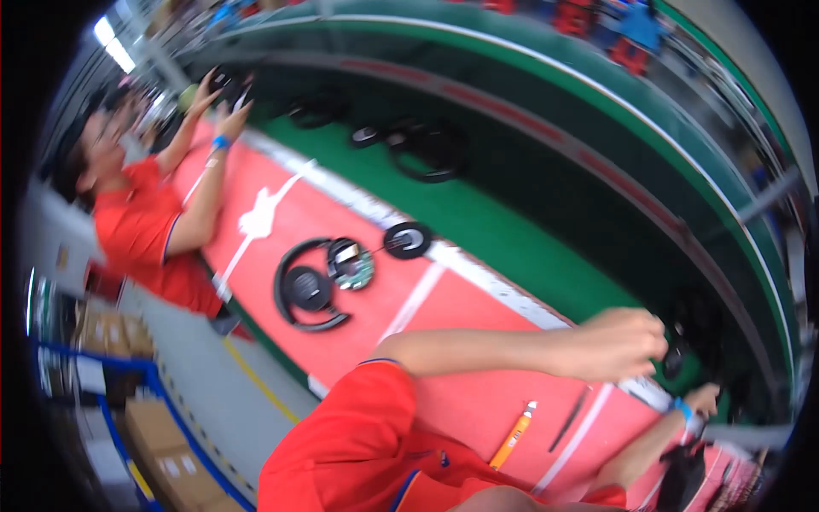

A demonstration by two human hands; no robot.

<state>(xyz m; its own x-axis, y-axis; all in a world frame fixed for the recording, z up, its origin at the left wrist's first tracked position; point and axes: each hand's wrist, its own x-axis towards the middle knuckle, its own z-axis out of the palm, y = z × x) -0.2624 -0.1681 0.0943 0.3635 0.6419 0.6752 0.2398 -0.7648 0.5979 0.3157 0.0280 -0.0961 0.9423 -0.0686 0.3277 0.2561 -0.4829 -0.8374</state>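
Observation:
My left arm stretches across the pink bench top [478, 392]. My left hand [618, 346] hangs over the bench's far edge with its fingers curled in; whatever may be inside is hidden. Farther right, my right hand [704, 399], a blue band at its wrist, is closed beside dark parts on the green belt [529, 256]; blur hides what it grips. A small black part [674, 358] lies between the two hands. On the bench below my left forearm are an orange-yellow pen-like tool [514, 437] and a thin dark rod [570, 420].
Left of my arm lie a black steering wheel [286, 290], a green circuit board [354, 266] and a round black part [408, 241]. More wheels [426, 149] sit on the belt. A co-worker in red [153, 222] holds up a black part [229, 84]. Cartons [162, 435] stand at lower left.

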